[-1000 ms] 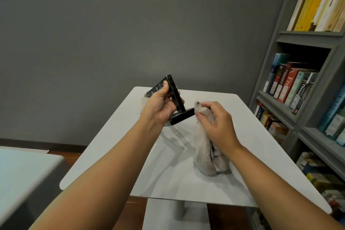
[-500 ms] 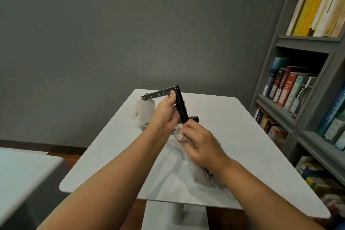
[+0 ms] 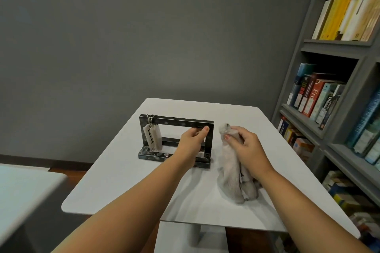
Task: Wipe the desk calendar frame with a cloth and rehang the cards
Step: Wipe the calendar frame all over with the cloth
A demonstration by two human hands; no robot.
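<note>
now your left hand (image 3: 192,139) grips the top bar of the calendar frame (image 3: 176,121), standing upright mid-picture on the white table (image 3: 123,181); your wrist hides part of its base. cards (image 3: 153,136) hang at its upper-left corner, print blurred. just right, your right hand (image 3: 244,144) pinches the grey cloth (image 3: 232,176), draping to the tabletop.

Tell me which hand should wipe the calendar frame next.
Right. The right hand grips the cloth just beside the calendar frame, near its right post, while the left hand holds the top bar, steadying the upright frame on the table.
</note>
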